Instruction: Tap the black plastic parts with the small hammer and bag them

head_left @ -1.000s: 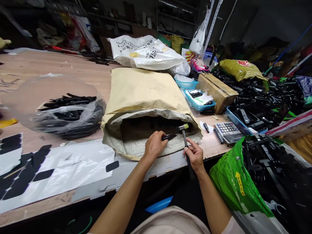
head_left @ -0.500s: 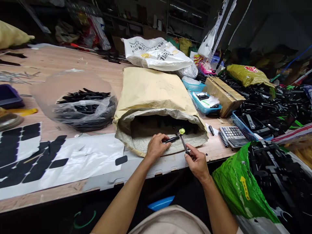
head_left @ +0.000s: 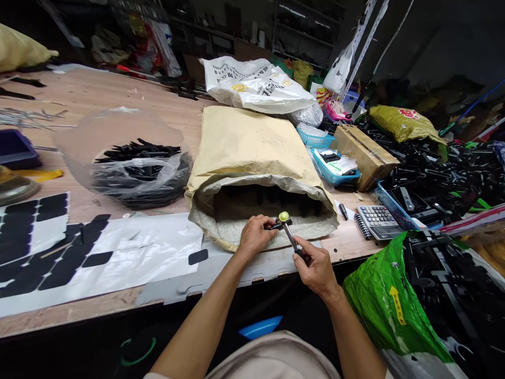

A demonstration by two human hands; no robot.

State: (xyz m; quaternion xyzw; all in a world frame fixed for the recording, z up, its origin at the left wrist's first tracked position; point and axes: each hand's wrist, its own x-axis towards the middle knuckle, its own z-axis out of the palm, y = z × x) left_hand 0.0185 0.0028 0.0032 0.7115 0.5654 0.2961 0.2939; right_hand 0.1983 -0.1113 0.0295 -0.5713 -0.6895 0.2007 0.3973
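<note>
At the open mouth of a tan woven sack (head_left: 252, 145), my left hand (head_left: 255, 236) pinches a narrow black plastic part (head_left: 281, 225). My right hand (head_left: 315, 264) is closed around the dark grip of a small hammer (head_left: 291, 237), which has a metallic shaft and a round yellow-green head. The hammer's head is over the end of the black part, and I cannot tell whether the two touch. Dark pieces show inside the sack's shadowed opening, behind my hands.
Left of the sack sits a clear plastic bag (head_left: 138, 181) of black strips. Black adhesive pads lie on a white sheet (head_left: 153, 247). To the right are a calculator (head_left: 376, 221), blue baskets (head_left: 335, 173), a cardboard box (head_left: 365, 152) and a green bag (head_left: 379, 295) of black parts.
The hammer's head has moved left and slightly down, onto or over the end of the black part. My right hand has shifted a little left; my left hand keeps its hold.
</note>
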